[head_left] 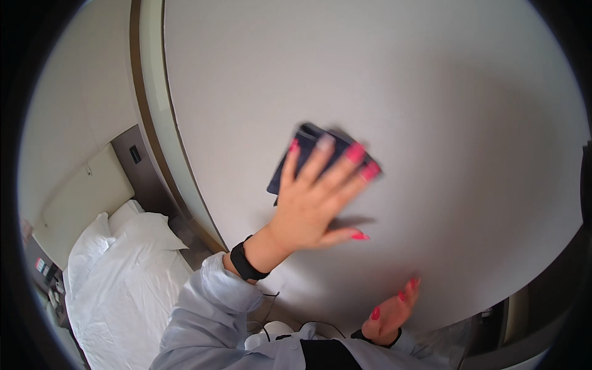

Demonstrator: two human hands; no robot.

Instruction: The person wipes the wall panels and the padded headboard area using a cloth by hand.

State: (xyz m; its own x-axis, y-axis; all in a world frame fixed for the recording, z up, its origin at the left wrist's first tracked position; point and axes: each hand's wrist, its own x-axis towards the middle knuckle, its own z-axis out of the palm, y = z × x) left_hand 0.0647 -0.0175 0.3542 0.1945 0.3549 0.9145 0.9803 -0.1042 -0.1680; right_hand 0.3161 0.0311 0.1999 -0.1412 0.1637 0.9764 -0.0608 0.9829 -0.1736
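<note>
My left hand point(311, 197) presses a folded dark blue cloth point(282, 179) flat against a large pale upright panel point(456, 142). Its fingers are spread over the cloth, and the thumb points right, off the cloth. A black band point(248, 262) circles the left wrist, below a rolled light blue sleeve. Lower and to the right, my right hand point(388, 316) is raised close to the panel with its fingers stretched out and nothing in it. Whether its fingertips touch the surface I cannot tell.
A bed with white bedding point(132, 277) and a cream headboard point(86, 200) stands to the left, beyond the panel's brown-trimmed edge point(140, 80). Dark furniture point(524, 320) sits at the lower right. Thin dark cables point(269, 308) hang near my body.
</note>
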